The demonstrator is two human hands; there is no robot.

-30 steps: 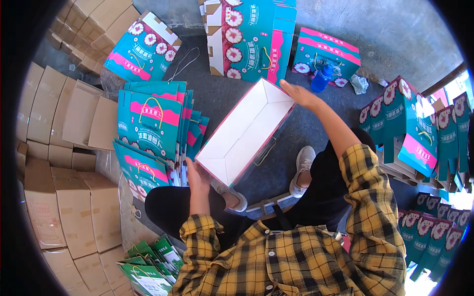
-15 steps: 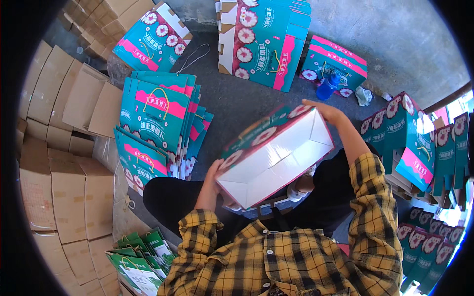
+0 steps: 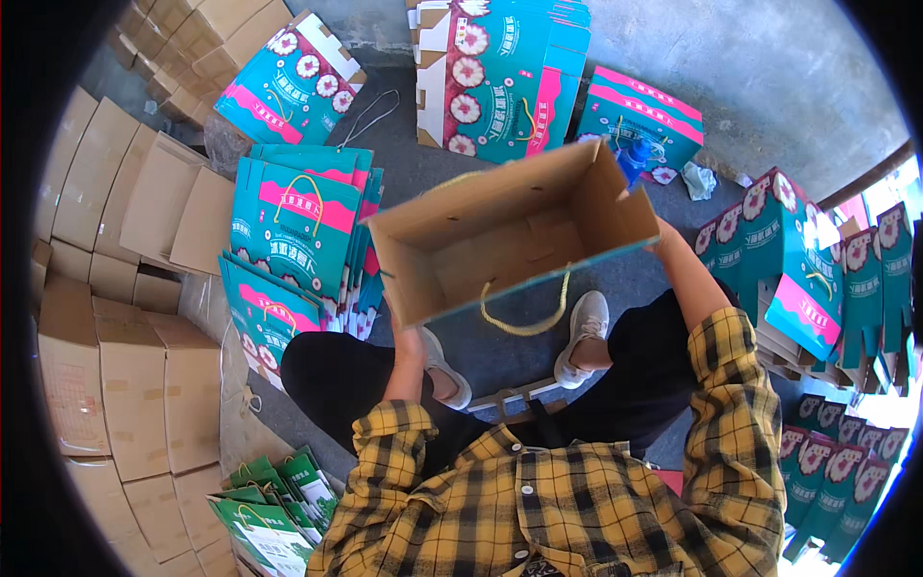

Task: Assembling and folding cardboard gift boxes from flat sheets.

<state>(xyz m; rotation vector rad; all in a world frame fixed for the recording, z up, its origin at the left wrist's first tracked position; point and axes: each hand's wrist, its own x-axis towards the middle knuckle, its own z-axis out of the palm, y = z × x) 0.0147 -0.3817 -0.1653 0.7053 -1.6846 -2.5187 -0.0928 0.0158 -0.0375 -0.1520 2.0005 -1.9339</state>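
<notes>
Between my hands is a cardboard gift box (image 3: 519, 238), its open top turned toward me so the bare brown inside shows. A yellow rope handle (image 3: 527, 327) hangs from its near side, and part of another shows along the far edge. My left hand (image 3: 408, 343) supports the box at its lower left corner, fingers mostly hidden behind it. At the right end my right hand (image 3: 667, 240) grips the box, its fingers also largely covered. The box is held above the floor, over my white shoes (image 3: 584, 332).
Flattened teal and pink boxes (image 3: 298, 207) lean in a stack at left, with another stack (image 3: 514, 87) at the wall. A blue bottle (image 3: 632, 159) stands by a closed box (image 3: 642, 111). Brown cartons (image 3: 130, 385) line the left; assembled boxes (image 3: 784, 250) stand at right.
The box has turned over in my hands: its white glossy bottom faced me before, and now its open brown inside does. It has also risen away from my lap, uncovering my shoes.
</notes>
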